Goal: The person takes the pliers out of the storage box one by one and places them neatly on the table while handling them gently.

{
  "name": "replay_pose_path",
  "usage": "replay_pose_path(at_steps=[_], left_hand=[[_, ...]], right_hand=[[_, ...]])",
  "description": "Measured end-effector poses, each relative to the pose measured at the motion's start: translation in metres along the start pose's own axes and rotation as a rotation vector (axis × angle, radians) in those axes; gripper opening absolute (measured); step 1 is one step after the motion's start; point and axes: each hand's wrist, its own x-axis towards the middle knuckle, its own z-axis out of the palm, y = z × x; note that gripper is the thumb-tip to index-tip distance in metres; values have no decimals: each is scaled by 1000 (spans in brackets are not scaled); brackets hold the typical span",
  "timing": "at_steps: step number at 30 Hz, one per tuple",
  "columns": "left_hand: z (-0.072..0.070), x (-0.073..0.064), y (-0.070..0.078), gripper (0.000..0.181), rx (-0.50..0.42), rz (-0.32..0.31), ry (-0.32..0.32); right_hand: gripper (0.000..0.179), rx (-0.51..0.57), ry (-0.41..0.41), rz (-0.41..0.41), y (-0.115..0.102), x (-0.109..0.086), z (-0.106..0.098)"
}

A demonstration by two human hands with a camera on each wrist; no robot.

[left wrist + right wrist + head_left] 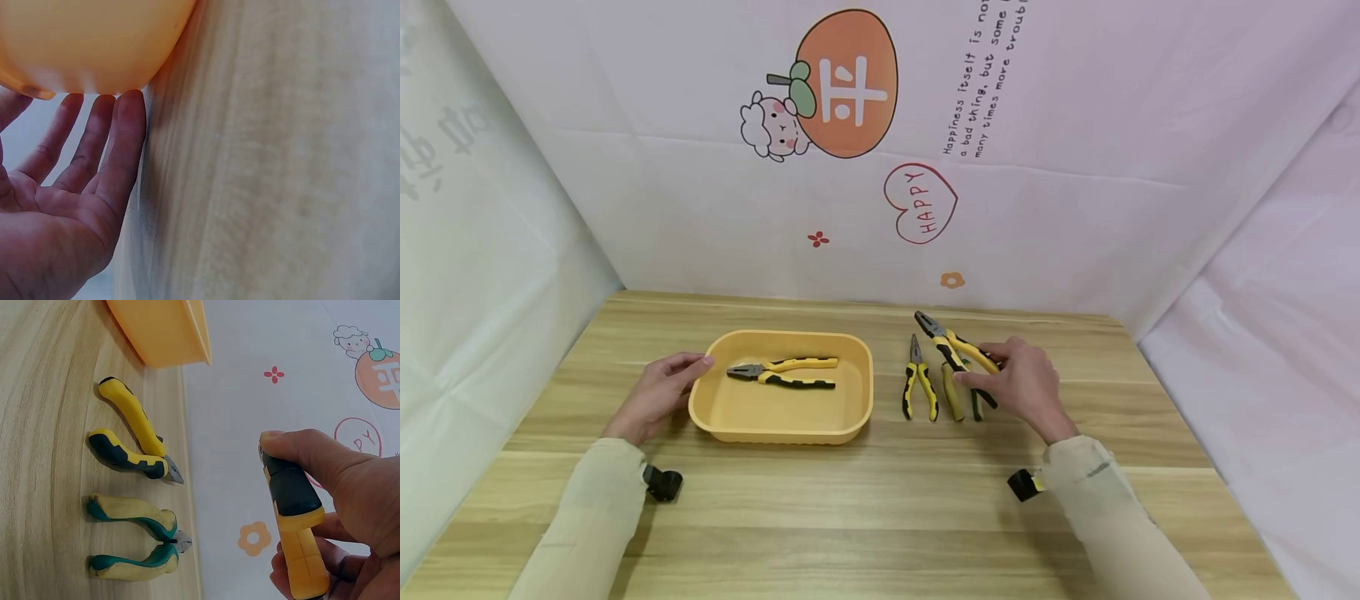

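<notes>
My right hand (1024, 382) holds combination pliers (942, 335) by their yellow and black handles, with the jaws pointing away to the upper left. Below the held tool lie cutters (134, 509) with tan and green handles, partly covered in the head view. Needle-nose pliers (928, 388) rest on the table just left of them, handles spread. At the left, my left hand (658, 392) grips the end of a yellow plastic tray (782, 436), thumb over the rim and fingers against the outer wall. Inside the tray lies another pair of combination pliers (790, 381), handles toward the right.
A wooden table (842, 517) carries everything. White printed cloth (1075, 225) stands along its back edge, with more cloth at both sides. Small black devices, such as the left one (664, 483), are worn at the wrists.
</notes>
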Motion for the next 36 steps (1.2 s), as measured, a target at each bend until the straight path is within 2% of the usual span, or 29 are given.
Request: replay_pose_path(at_steps=[14, 36], left_hand=[[-1, 0, 0, 75, -2, 6, 2], [0, 0, 0, 75, 6, -5, 1]], right_hand=[[68, 6, 13, 29, 11, -3, -6], [61, 5, 55, 33, 31, -7, -14]])
